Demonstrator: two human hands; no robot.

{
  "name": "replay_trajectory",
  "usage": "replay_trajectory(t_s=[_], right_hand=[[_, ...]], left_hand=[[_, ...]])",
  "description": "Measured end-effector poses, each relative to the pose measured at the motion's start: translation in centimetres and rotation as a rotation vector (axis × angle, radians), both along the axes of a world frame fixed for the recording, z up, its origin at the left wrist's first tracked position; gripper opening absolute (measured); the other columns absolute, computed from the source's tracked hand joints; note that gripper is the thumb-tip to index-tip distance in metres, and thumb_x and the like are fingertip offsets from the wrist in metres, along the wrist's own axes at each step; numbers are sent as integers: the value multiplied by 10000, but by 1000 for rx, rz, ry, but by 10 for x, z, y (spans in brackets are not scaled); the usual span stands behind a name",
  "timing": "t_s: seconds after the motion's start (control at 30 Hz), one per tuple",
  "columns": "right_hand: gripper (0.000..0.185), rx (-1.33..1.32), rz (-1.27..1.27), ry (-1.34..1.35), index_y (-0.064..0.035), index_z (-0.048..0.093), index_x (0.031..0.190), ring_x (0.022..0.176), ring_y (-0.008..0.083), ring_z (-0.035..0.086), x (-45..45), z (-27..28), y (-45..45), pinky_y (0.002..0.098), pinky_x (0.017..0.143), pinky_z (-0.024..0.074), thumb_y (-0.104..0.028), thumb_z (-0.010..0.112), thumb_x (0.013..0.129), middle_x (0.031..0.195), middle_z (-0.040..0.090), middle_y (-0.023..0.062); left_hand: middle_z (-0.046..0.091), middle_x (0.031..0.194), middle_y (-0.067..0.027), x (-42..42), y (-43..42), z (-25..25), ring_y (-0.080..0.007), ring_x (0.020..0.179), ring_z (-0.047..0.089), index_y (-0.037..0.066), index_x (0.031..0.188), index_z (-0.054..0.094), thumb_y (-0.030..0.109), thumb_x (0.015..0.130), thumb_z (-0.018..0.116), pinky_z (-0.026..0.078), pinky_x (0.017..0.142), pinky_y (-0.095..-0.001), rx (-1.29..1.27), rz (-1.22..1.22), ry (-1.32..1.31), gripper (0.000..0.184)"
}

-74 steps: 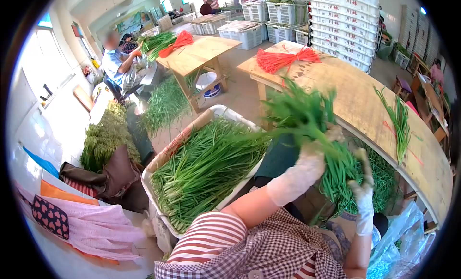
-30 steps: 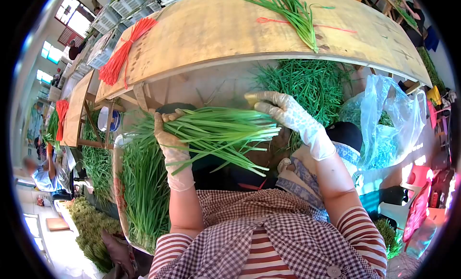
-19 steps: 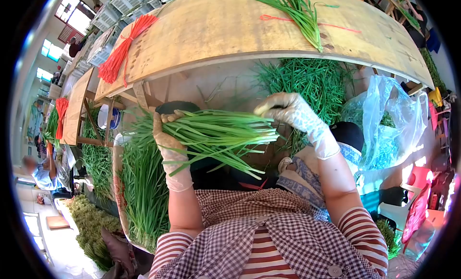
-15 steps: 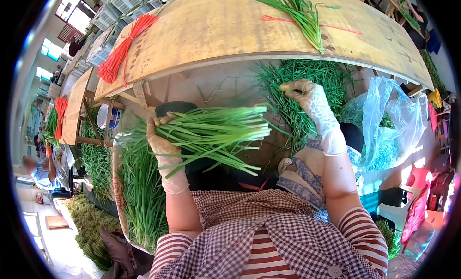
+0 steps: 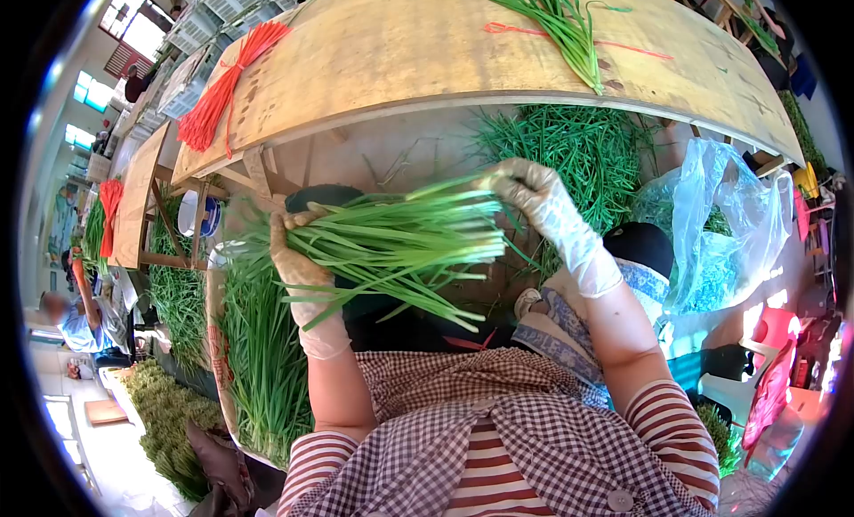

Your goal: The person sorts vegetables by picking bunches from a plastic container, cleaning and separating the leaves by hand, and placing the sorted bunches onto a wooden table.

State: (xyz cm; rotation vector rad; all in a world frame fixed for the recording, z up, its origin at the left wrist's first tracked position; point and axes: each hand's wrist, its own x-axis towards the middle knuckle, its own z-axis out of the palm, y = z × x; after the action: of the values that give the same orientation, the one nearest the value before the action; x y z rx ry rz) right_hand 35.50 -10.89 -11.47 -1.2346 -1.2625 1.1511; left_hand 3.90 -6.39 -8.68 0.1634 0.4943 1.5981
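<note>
My left hand [image 5: 298, 254], in a thin stained glove, is closed around a bunch of garlic chives [image 5: 400, 241], their pale cut ends pointing right. At the upper right of those ends is my right hand [image 5: 525, 192], also gloved, its thumb and fingers pinched on the end of a chive stalk. The fingertips are partly hidden. Beside my left forearm, more long garlic chives [image 5: 262, 357] lie heaped in a container. On the wooden table [image 5: 382, 54] ahead, a small bunch of chives [image 5: 565, 32] rests across a red tie [image 5: 516, 30].
A bundle of red ties [image 5: 233, 90] hangs over the table's near edge. Loose green trimmings [image 5: 578, 161] cover the floor beneath it. To the right stands a clear plastic bag [image 5: 721, 223]; a white bucket [image 5: 197, 214] is at left. Another person [image 5: 89, 317] sits far left.
My right hand has moved left and slightly down from above the trimmings to the cut ends of the bunch. My left hand still holds the chives in nearly the same place.
</note>
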Motion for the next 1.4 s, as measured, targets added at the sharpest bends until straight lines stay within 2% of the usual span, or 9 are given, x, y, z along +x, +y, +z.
replay_trajectory(t_s=[0.13, 0.3, 0.63, 0.8, 1.03, 1.2, 1.23, 1.3, 1.4], right_hand=[[245, -134, -222, -710, -80, 690, 1042, 973, 166, 624, 48, -7, 14, 342, 875, 486, -189, 699, 822, 1023, 694, 69], [454, 86, 127, -27, -75, 621, 1211, 1142, 163, 550, -3, 23, -3, 295, 1009, 398, -104, 739, 774, 1195, 635, 64], [287, 67, 259, 17, -10, 659, 1088, 1048, 183, 617, -16, 21, -5, 290, 926, 479, 36, 642, 805, 1135, 658, 96], [621, 317, 278, -911, -106, 522, 1300, 984, 333, 633, 1, 16, -6, 358, 843, 527, 94, 559, 714, 1116, 633, 182], [391, 98, 345, -683, -52, 632, 1149, 834, 276, 685, 30, 35, -15, 322, 776, 540, 63, 529, 789, 991, 686, 164], [226, -99, 164, -46, 50, 663, 1038, 740, 160, 661, 89, 32, -17, 252, 715, 538, 49, 545, 846, 916, 698, 133], [263, -79, -22, -118, 25, 652, 1084, 830, 185, 664, 98, 24, -10, 301, 784, 534, 22, 593, 828, 979, 698, 111], [435, 249, -116, -1104, -28, 602, 1202, 1048, 216, 613, 102, 14, -9, 336, 930, 481, -53, 700, 779, 1168, 645, 98], [748, 168, 168, -264, -81, 465, 1358, 1305, 218, 414, 36, 36, -14, 318, 1097, 326, -152, 800, 693, 1404, 466, 94]], left_hand=[[507, 656, -37, -28, 7, -5, -196, 715, 523, 106, 703, 446, 274, 947, 519, 457, 880, -375, 87, 9, 31, 306], [520, 668, -44, -9, 4, 1, -179, 693, 515, 89, 687, 458, 219, 941, 525, 448, 897, -360, 14, -22, 61, 293], [524, 635, -42, -2, 13, -11, -180, 648, 533, 100, 699, 472, 247, 934, 549, 478, 858, -365, -32, -82, 66, 287], [517, 637, -48, 6, 13, 1, -175, 651, 528, 93, 692, 456, 242, 934, 557, 459, 892, -360, 22, -67, 104, 301], [470, 644, 4, 11, 0, 14, -155, 624, 497, 84, 763, 497, 206, 890, 628, 460, 845, -355, 65, -104, 53, 220], [496, 649, 2, -33, 8, 8, -133, 648, 526, 96, 712, 487, 227, 892, 626, 474, 826, -314, 126, -83, -26, 263], [499, 651, 2, -36, 7, 9, -133, 652, 527, 96, 711, 486, 224, 897, 617, 476, 830, -315, 131, -75, -23, 261], [504, 655, 2, -37, 5, 14, -133, 660, 527, 97, 709, 484, 219, 908, 600, 479, 838, -318, 145, -61, -21, 260], [506, 657, -3, -21, 4, 13, -145, 663, 522, 99, 712, 487, 225, 925, 573, 468, 889, -333, 166, -100, 5, 262]])
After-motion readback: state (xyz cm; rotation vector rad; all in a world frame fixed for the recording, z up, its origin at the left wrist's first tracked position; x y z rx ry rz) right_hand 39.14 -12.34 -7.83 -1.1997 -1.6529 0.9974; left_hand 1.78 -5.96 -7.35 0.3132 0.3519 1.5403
